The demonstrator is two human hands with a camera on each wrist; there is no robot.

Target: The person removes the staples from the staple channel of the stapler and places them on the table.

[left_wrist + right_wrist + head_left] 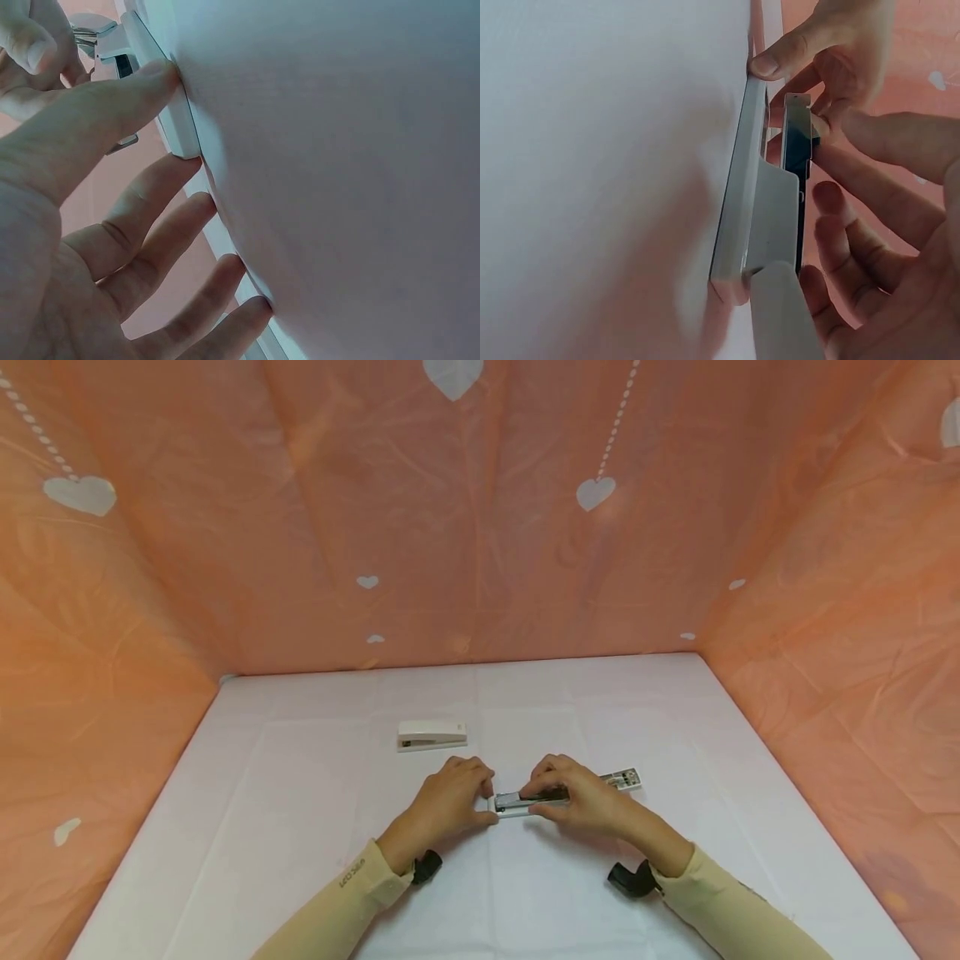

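Note:
A white stapler (512, 807) lies on the table, swung wide open, with its cover (628, 778) folded back to the right. My left hand (447, 797) holds the left end of its base between thumb and index finger; the other fingertips rest on the tabletop in the left wrist view. My right hand (573, 797) bends over the middle of the stapler, fingers on the far side and thumb on the near side. In the right wrist view its fingertips are right at the dark metal staple magazine (798, 139), raised above the base (739, 195).
Behind my left hand a second white stapler (432, 735) stands closed on the white-covered table (300, 793). Orange curtains (480, 527) with white hearts enclose the back and both sides. Black wrist cameras (632, 880) sit under both sleeves.

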